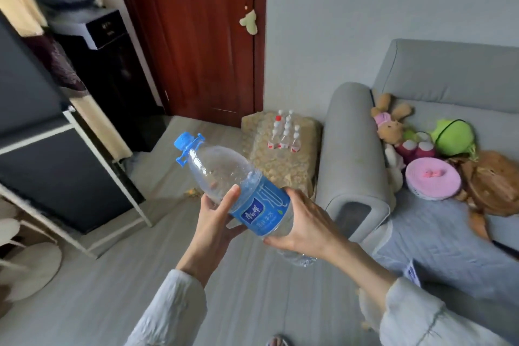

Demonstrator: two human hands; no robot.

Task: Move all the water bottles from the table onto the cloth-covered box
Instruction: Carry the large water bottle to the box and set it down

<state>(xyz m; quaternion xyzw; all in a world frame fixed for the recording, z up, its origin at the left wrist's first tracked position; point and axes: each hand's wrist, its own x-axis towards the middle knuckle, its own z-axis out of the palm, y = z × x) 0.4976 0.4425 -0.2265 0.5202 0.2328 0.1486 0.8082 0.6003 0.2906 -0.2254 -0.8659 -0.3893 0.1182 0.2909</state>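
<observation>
Both hands are raised over the floor with a big clear water bottle (238, 185) held between them: the left hand (214, 219) curls round its middle, thumb across the blue label, while the right hand (304, 222) grips the lower body near the base. The bottle tilts up and to the left, blue cap and carry handle on top. Beyond it stands the cloth-covered box (280, 154), already carrying a cluster of small bottles (285, 132), just beside the grey sofa (354, 154) strewn with plush toys (393, 123).
</observation>
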